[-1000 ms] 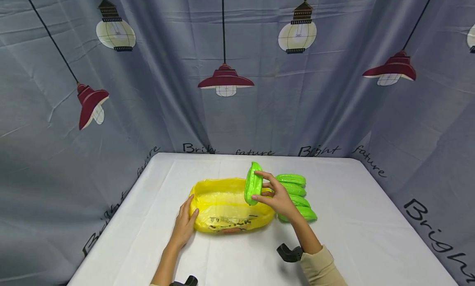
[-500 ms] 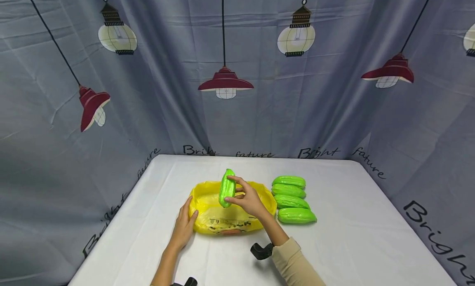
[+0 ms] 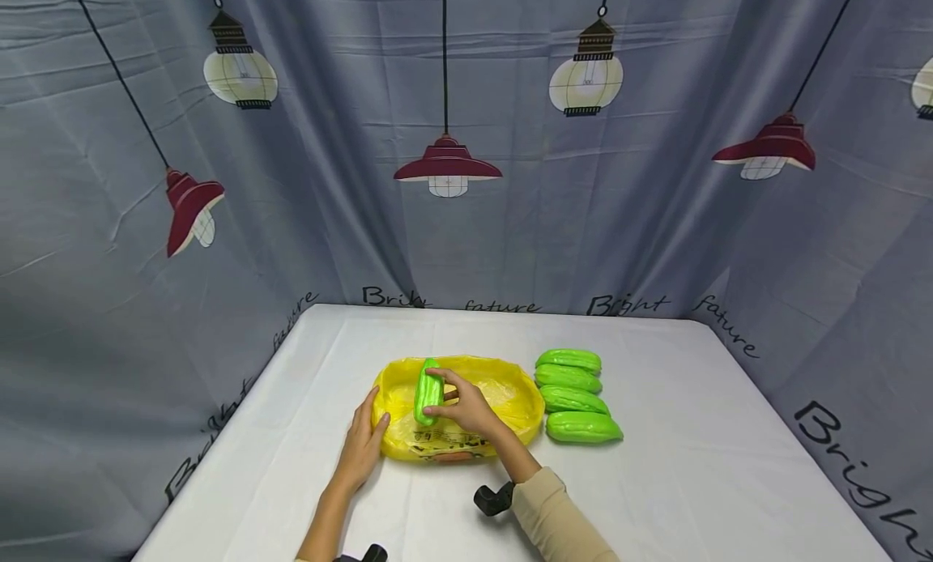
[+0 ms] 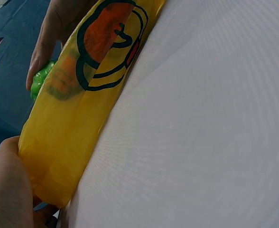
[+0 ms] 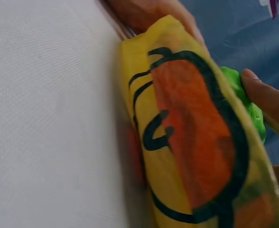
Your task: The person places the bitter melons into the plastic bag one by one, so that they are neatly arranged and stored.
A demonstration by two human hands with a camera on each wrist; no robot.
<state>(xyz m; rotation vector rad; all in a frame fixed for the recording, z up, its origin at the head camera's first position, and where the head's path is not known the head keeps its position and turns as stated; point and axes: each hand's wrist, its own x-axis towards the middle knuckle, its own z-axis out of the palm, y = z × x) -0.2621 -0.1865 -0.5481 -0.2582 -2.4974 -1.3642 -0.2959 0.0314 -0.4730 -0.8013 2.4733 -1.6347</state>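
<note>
My right hand (image 3: 470, 408) pinches a green, bumpy bitter melon (image 3: 428, 396) between thumb and fingers, lengthwise over the mouth of a yellow plastic bag (image 3: 521, 384). In the right wrist view the bitter melon (image 5: 253, 118) shows just past the bag's rim, partly hidden by the wall and thumb. The bag lies wide open on the table, a printed cartoon in orange and black on its near side. At the bag's left end my left hand (image 3: 360, 444) grips the edge, thumb on the rim and fingers along the outer side.
Several more green bitter melons (image 3: 572, 398) lie in a column right of the bag. They rest on a white-covered table (image 3: 692, 465). A grey-blue curtain (image 3: 496, 238) with printed lamps hangs behind and at both sides.
My right hand has carried the bitter melon leftward from the bag's right side, then lowered it toward the bag's opening. The left hand has stayed at the bag's left end.
</note>
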